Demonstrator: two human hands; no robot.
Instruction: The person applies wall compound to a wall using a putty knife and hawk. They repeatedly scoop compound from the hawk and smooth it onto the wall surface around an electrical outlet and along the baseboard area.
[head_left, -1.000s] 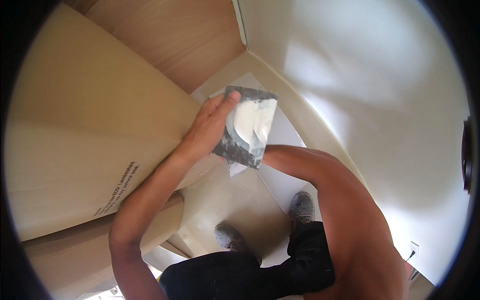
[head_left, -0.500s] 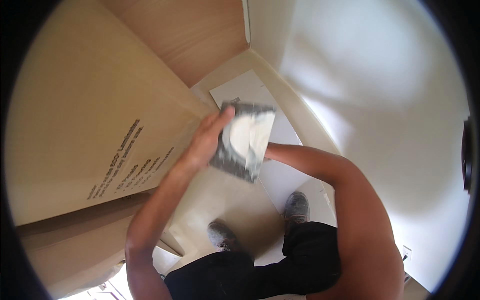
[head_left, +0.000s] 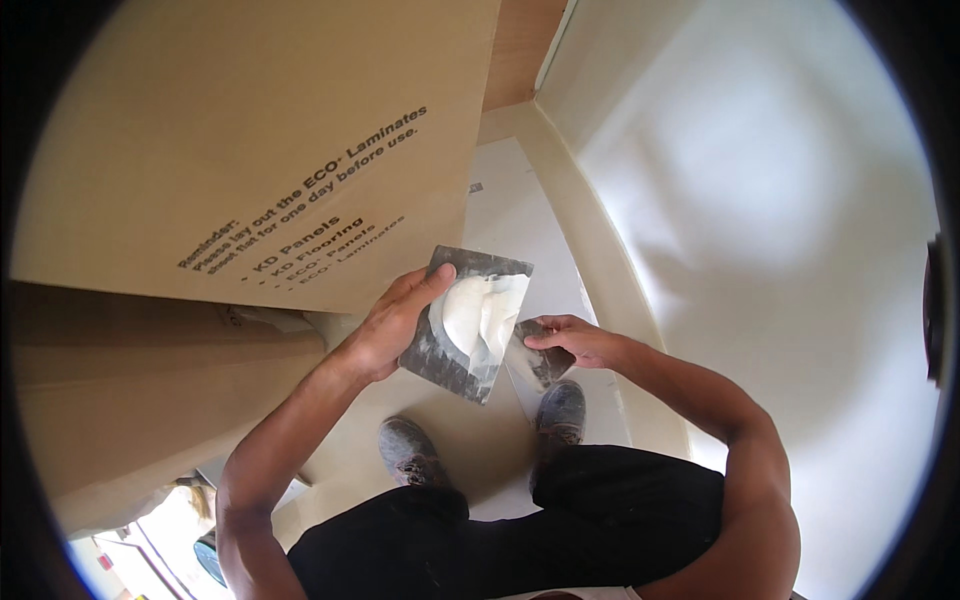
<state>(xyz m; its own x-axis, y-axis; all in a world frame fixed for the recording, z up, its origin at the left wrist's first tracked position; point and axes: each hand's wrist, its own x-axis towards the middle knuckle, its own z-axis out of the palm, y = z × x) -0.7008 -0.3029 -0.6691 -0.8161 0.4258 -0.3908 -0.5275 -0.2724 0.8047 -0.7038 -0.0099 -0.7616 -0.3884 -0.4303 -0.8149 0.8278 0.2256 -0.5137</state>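
My left hand (head_left: 392,322) is closed on a dark, flat rectangular putty board (head_left: 437,352), its thumb lying over the top edge. On the board sits a mound of creamy white putty (head_left: 466,316), with a folded ridge toward its right side. My right hand (head_left: 575,340) pinches a smaller dark scraper (head_left: 540,360) with whitish smears on its blade. The scraper lies just right of the board, its left edge near or partly behind the board's right edge; whether they touch I cannot tell.
A large brown cardboard sheet (head_left: 300,70) with dark print stands at the left, above a brown box-like surface (head_left: 170,375). A glossy white wall (head_left: 760,200) curves along the right. Pale panels (head_left: 510,200) lie on the floor beyond my dusty shoes (head_left: 560,410).
My right hand has come out from behind the board to its right, showing the scraper. The board has shifted slightly down and left; the view has turned, bringing the cardboard further in.
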